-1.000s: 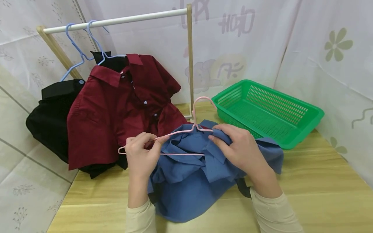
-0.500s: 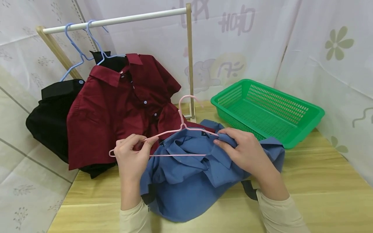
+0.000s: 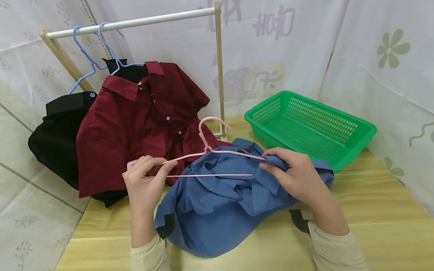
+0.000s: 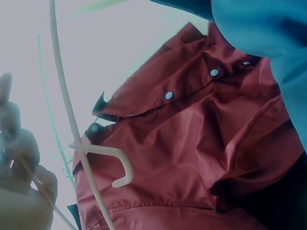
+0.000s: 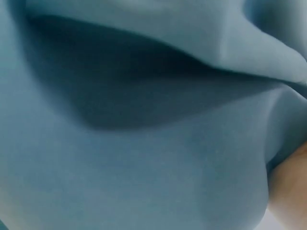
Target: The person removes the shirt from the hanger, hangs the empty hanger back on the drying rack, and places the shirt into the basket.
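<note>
My left hand (image 3: 144, 184) pinches the left arm of a pink clothes hanger (image 3: 207, 149) between thumb and fingers. The hanger's hook points up and its lower bar runs across the front of a crumpled blue shirt (image 3: 210, 229). With my right hand (image 3: 298, 175) I grip the shirt at its collar and shoulder, and the hanger's right end goes under the cloth there. In the left wrist view, the left arm of the hanger lies outside the shirt, beside my fingers (image 4: 26, 153). Blue cloth (image 5: 144, 172) fills most of the right wrist view.
A rack with a white rail (image 3: 145, 22) stands at the back left. On its blue hangers (image 3: 90, 62) hang a dark red shirt (image 3: 118, 131) and black clothing (image 3: 57, 135). A green basket (image 3: 261, 135) sits at the back right of the wooden table (image 3: 376, 226).
The hanger and my left hand have moved left, while my right hand has shifted right with the shirt's collar. More of the hanger's right arm shows outside the cloth.
</note>
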A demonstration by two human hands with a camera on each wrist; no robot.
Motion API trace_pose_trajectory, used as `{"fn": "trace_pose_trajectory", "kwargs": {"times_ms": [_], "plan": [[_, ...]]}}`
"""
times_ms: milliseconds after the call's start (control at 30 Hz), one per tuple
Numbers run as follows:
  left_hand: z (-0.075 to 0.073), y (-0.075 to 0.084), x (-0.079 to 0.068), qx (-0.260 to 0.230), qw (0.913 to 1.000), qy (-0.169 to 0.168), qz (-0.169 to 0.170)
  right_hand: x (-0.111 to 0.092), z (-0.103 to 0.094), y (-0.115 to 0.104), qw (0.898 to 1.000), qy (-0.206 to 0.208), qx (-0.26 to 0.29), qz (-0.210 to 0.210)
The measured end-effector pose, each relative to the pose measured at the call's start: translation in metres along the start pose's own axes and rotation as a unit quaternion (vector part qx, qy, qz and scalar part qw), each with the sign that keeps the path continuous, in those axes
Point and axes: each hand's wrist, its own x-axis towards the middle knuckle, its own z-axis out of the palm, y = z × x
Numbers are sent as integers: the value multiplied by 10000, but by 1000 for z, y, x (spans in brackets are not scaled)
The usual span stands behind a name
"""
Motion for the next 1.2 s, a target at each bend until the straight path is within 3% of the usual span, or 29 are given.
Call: {"fn": "trace_pose_trajectory", "kwargs": {"times_ms": [300, 467, 700, 867, 1200], "plan": [[-7, -9, 0, 375, 9989, 234, 167, -3, -8, 5, 9994, 337, 37, 85], [-12, -14, 0, 434, 9985, 341, 31, -5, -13, 7, 9991, 393, 98, 117], [-16, 4, 5, 46, 9970, 742, -213, -6, -18, 8, 9993, 238, 266, 107], [-21, 12, 8, 30, 9957, 860, -330, -7, -22, 8, 9988, 285, 289, 279], [-34, -20, -1, 138, 9909, 1267, -441, -8, -25, 15, 9949, 797, 321, 525]]}}
